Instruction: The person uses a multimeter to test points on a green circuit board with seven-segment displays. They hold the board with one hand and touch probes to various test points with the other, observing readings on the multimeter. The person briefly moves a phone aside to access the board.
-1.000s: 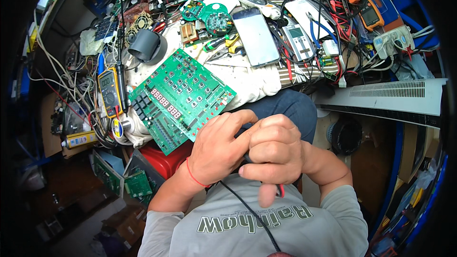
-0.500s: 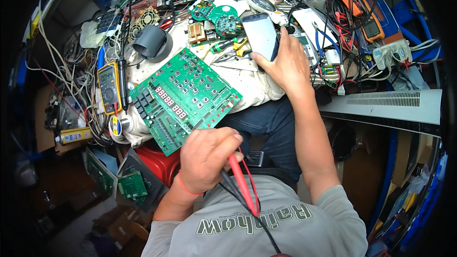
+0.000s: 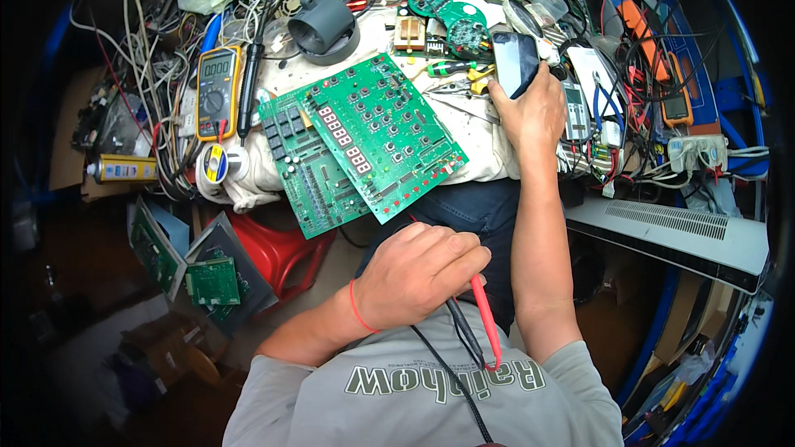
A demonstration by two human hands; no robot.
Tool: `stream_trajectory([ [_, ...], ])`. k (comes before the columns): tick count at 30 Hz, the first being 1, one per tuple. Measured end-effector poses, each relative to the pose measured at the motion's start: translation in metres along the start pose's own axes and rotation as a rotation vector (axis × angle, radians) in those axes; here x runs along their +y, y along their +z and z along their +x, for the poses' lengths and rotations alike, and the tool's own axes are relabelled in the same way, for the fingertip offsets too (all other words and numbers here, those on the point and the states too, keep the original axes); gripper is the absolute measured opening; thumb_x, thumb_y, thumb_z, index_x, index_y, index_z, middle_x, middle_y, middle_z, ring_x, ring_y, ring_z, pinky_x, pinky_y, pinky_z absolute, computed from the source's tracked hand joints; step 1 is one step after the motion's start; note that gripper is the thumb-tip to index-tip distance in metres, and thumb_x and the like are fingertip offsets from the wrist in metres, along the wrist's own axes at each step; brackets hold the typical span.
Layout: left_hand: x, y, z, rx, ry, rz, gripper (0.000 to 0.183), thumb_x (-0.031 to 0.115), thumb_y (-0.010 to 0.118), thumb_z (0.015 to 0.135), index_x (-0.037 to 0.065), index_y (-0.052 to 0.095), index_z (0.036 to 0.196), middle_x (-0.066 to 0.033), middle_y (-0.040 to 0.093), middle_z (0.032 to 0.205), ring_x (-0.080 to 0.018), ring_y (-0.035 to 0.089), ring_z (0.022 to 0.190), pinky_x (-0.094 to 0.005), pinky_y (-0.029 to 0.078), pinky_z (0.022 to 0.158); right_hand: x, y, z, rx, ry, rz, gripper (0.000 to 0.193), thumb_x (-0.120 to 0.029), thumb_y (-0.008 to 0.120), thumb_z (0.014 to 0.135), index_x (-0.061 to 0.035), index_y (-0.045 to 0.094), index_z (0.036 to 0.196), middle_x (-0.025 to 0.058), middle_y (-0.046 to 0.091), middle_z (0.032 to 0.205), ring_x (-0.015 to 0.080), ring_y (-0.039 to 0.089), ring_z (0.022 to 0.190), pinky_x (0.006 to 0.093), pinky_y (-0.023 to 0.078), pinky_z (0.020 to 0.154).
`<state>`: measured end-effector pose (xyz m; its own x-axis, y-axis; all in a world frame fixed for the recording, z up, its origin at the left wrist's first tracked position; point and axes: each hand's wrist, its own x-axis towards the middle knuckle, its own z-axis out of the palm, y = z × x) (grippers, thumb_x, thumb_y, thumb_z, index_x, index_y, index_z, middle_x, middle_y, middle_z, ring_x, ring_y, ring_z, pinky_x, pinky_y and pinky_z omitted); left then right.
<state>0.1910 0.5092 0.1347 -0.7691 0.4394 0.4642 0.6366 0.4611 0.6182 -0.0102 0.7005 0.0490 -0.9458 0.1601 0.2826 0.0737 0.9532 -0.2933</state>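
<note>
My left hand (image 3: 426, 273) is closed around a red test probe (image 3: 486, 314) and a black test probe (image 3: 465, 331), in front of my shirt, just below the boards' near edge. The probe tips are mostly hidden by the hand. A green circuit board (image 3: 389, 128) with a digit display and several push buttons overlaps a second green board (image 3: 310, 186) with black relays. My right hand (image 3: 534, 112) grips the near end of a dark-screened smartphone (image 3: 515, 62), thumb on one side and fingers on the other. The yellow multimeter (image 3: 218, 93) stands left of the boards.
A grey pipe fitting (image 3: 323, 26), green-handled screwdriver (image 3: 451, 68) and round green boards (image 3: 466, 29) lie beyond the boards. Cables and an orange meter (image 3: 676, 99) crowd the right. A solder spool (image 3: 215, 164) sits at the left edge, above a red stool (image 3: 277, 252).
The view has shifted, moving the bench up and right in the picture. My left hand has drawn back from the board's near edge with the probes. The multimeter reading has changed.
</note>
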Motion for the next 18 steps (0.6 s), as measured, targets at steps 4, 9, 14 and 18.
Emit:
stream_trajectory([
  [4, -0.001, 0.001, -0.007, -0.003, -0.009, -0.007, 0.033, 0.018, 0.078, 0.084, 0.007, 0.066, 0.113, -0.0052, 0.069, 0.105, -0.0213, 0.067, 0.085, -0.0337, 0.049, 0.070, -0.001, -0.001, -0.003, 0.004, 0.014, -0.012, 0.098, -0.056, 0.081, 0.077, 0.0054, 0.048, 0.146, 0.0254, 0.062, 0.135, 0.0413, 0.059, 0.125, 0.0526, 0.045, 0.106],
  [9, -0.001, 0.008, -0.012, 0.010, 0.020, -0.010, 0.028, 0.018, 0.072, 0.087, 0.006, 0.064, 0.110, -0.0054, 0.065, 0.105, -0.0196, 0.063, 0.085, -0.0331, 0.047, 0.072, -0.003, -0.002, -0.004, 0.044, 0.000, -0.029, 0.100, -0.057, 0.081, 0.077, 0.0063, 0.046, 0.146, 0.0273, 0.062, 0.134, 0.0423, 0.059, 0.125, 0.0521, 0.045, 0.106],
  [14, -0.001, 0.007, -0.015, 0.014, 0.014, -0.016, 0.028, 0.018, 0.071, 0.087, 0.006, 0.064, 0.111, -0.0056, 0.065, 0.105, -0.0199, 0.064, 0.086, -0.0335, 0.048, 0.073, -0.005, -0.013, 0.005, -0.121, 0.061, -0.008, 0.104, -0.055, 0.081, 0.076, 0.0095, 0.042, 0.147, 0.0317, 0.064, 0.127, 0.0450, 0.062, 0.120, 0.0523, 0.048, 0.105],
  [18, 0.000, 0.005, -0.015, 0.009, 0.003, -0.029, 0.032, 0.018, 0.076, 0.085, 0.006, 0.066, 0.112, -0.0057, 0.068, 0.104, -0.0213, 0.067, 0.086, -0.0338, 0.050, 0.073, 0.001, -0.021, 0.012, -0.133, 0.069, 0.043, 0.101, -0.049, 0.078, 0.076, 0.0120, 0.041, 0.147, 0.0341, 0.064, 0.125, 0.0466, 0.065, 0.116, 0.0497, 0.051, 0.103],
])
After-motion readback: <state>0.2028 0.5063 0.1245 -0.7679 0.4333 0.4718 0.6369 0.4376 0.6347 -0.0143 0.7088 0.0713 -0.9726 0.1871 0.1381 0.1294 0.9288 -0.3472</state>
